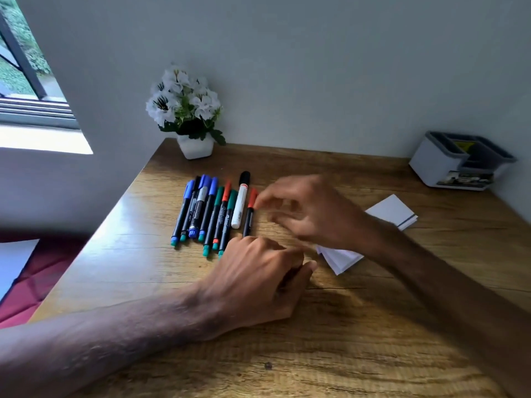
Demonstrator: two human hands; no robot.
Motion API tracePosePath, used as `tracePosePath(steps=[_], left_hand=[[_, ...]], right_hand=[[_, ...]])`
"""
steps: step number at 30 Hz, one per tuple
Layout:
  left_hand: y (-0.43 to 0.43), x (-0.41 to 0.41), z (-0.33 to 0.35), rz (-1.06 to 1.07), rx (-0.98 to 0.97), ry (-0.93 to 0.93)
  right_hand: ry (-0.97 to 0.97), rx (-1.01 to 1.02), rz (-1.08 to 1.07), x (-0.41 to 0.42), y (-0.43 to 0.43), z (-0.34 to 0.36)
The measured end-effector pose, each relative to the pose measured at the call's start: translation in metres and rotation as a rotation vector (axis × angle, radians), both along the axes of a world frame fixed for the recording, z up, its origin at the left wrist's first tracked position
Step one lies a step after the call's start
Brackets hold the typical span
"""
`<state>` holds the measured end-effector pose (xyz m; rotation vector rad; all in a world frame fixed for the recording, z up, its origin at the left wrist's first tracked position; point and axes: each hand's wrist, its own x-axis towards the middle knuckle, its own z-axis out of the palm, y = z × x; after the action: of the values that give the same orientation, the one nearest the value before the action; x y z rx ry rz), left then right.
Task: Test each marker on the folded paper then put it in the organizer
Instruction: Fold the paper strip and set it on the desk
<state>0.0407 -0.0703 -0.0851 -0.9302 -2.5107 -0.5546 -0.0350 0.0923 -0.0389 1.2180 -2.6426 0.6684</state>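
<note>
Several markers [211, 214] lie side by side on the wooden table [359, 340], with blue, green, red and black caps. The rightmost is a black marker with a red cap [249, 214], next to a thick white marker [240, 206]. My right hand [310, 211] hovers just right of it, blurred, fingers spread and curved, index fingertip at the red cap and thumb apart below. My left hand [258, 280] rests on the table in a loose fist below the row and holds nothing that I can see. The folded white paper [393, 209] lies partly under my right forearm. The grey-and-white organizer [436, 165] stands at the back right.
A white pot of white flowers [195, 147] stands at the table's back left against the wall. A window [26, 81] is at the far left. The table's left edge drops to a dark red surface [34, 282].
</note>
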Motion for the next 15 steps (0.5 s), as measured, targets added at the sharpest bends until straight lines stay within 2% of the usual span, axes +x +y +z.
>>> tracePosePath(steps=[5,15], left_hand=[[0.000,0.000,-0.003,-0.018,-0.007,-0.017],[-0.001,-0.003,-0.002,0.011,0.013,0.027]], right_hand=[[-0.136,0.185,-0.008,-0.020,-0.025,-0.002],[-0.120,0.421,-0.083,-0.028,-0.007,0.006]])
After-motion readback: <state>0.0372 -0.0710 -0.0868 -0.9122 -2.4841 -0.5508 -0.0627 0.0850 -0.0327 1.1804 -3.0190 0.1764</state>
